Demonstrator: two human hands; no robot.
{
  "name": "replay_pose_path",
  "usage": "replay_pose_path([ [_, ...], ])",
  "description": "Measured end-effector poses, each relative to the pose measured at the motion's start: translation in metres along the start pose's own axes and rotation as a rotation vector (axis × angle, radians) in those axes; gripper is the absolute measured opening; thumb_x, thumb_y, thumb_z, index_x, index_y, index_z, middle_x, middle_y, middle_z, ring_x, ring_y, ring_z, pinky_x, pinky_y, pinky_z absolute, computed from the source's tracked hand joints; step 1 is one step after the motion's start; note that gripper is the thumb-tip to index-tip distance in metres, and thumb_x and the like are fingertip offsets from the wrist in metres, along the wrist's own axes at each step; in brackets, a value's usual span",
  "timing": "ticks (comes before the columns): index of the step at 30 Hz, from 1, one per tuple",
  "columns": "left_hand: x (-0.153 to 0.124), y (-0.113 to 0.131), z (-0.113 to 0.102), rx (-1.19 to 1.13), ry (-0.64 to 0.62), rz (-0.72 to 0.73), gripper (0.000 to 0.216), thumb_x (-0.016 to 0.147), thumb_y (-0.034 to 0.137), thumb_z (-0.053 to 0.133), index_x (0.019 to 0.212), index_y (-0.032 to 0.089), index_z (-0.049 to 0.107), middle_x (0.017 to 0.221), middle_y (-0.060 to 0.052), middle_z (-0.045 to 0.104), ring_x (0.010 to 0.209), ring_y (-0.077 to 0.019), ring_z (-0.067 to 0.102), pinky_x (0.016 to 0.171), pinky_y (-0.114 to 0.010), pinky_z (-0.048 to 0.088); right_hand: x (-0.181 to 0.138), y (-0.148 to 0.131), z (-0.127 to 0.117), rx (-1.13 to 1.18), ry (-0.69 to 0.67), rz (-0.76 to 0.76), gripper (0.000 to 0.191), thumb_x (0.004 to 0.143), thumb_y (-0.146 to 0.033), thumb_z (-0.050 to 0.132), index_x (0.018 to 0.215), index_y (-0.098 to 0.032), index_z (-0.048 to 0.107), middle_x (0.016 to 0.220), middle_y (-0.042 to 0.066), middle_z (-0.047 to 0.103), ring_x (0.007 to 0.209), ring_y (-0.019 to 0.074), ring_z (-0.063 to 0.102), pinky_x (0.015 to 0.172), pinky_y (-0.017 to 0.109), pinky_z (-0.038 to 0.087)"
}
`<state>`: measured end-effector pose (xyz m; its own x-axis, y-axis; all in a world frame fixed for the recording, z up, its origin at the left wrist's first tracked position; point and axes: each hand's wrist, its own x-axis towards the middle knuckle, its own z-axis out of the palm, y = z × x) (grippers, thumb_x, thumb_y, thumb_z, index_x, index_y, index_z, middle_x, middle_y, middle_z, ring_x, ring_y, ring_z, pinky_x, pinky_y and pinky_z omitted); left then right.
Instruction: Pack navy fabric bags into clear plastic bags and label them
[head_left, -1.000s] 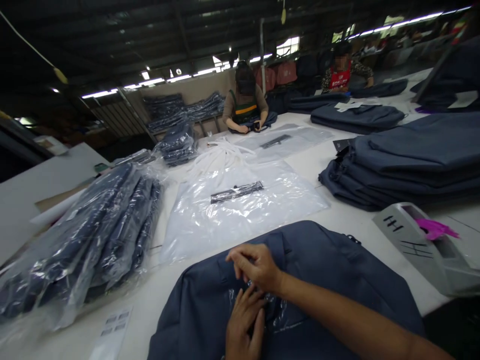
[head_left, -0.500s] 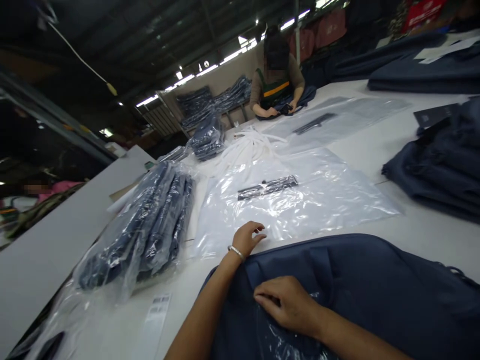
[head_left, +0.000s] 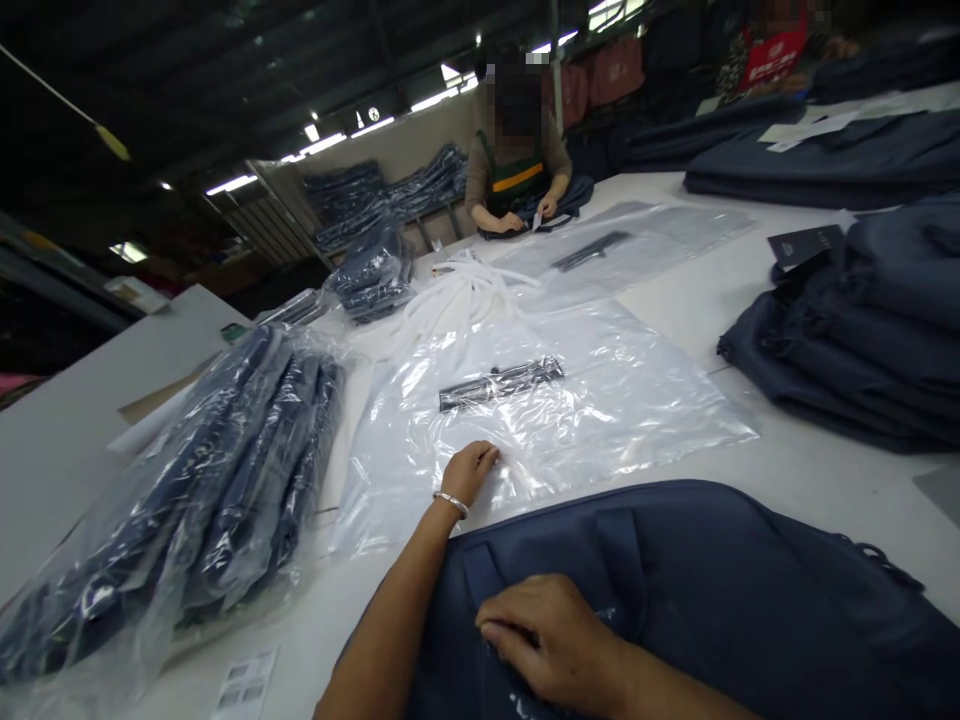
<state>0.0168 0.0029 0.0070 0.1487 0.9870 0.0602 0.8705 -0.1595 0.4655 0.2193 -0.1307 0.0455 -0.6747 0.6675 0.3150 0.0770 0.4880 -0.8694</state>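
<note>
A dark navy fabric bag [head_left: 720, 590] with two flat straps lies in front of me. Over it, my right hand [head_left: 551, 635] is closed beside a strap [head_left: 482, 572]; what its fingers hold is hidden. Shiny clear film shows under that hand. Beyond the navy bag's far edge, my left hand [head_left: 469, 473], with a bracelet at the wrist, has its fingers pinched at the near edge of a clear plastic bag [head_left: 600, 410]. This plastic bag lies flat and carries a black printed strip [head_left: 501, 384].
On the left lie navy bags wrapped in plastic [head_left: 247, 470], with a printed label sheet [head_left: 244, 685] nearby. White strips [head_left: 469, 285] fan out behind the clear bag. Folded navy bags [head_left: 862, 330] are heaped at right. A co-worker [head_left: 517, 170] handles a navy item across the table.
My left hand's fingers have closed from a spread pose at the clear plastic bag's edge. My right hand stays closed over the navy bag. The view has shifted to the right.
</note>
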Motion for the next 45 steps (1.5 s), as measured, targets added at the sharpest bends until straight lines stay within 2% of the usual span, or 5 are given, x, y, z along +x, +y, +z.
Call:
replay_pose_path([
  [8,-0.002,0.006,0.011,0.011,0.270,0.071,0.036,0.101,0.040,0.034,0.102,0.021,0.064,0.096,-0.005,0.070,0.095,-0.0170,0.063,0.086,-0.030,0.047,0.031,-0.002,-0.060,-0.368,0.249,-0.030,0.028,0.096,-0.026,0.053,0.122,-0.025,0.063,0.111,0.006,0.072,0.101,0.0209,0.066,0.092,0.034,0.051],
  [13,-0.001,0.006,0.008,0.012,0.285,0.172,0.034,0.098,0.045,0.041,0.101,0.021,0.065,0.097,-0.005,0.071,0.094,-0.0164,0.064,0.087,-0.028,0.048,0.084,0.063,-0.115,-0.941,-0.021,0.183,0.085,0.077,-0.027,0.077,0.151,-0.022,0.034,0.149,0.016,0.042,0.136,0.0357,0.038,0.112,0.055,0.030],
  [17,-0.005,0.007,0.005,0.088,0.225,0.217,0.035,0.090,0.051,0.055,0.107,0.022,0.064,0.087,-0.002,0.068,0.086,-0.0154,0.065,0.080,-0.025,0.049,0.092,0.116,-0.150,-1.052,-0.130,0.283,0.073,0.081,-0.024,0.072,0.147,-0.019,0.041,0.129,0.016,0.058,0.118,0.0299,0.053,0.098,0.041,0.044],
  [27,-0.052,-0.018,-0.032,0.429,0.151,-0.070,0.046,0.088,0.002,0.037,0.126,0.022,0.055,0.109,-0.010,0.061,0.092,-0.0209,0.061,0.073,-0.030,0.048,-0.001,0.137,-0.245,-1.130,-0.018,0.278,0.036,0.095,-0.021,0.046,0.126,-0.022,0.064,0.106,0.011,0.066,0.102,0.0240,0.059,0.082,0.031,0.048],
  [45,-0.237,-0.090,-0.090,0.107,0.153,-0.295,0.038,0.090,0.045,0.044,0.119,0.032,0.066,0.115,0.003,0.070,0.109,-0.0193,0.065,0.093,-0.029,0.052,-0.113,0.110,-0.264,-0.769,0.236,0.503,0.046,0.094,-0.052,0.042,0.111,-0.024,0.074,0.102,0.008,0.073,0.092,0.0252,0.067,0.081,0.034,0.050],
])
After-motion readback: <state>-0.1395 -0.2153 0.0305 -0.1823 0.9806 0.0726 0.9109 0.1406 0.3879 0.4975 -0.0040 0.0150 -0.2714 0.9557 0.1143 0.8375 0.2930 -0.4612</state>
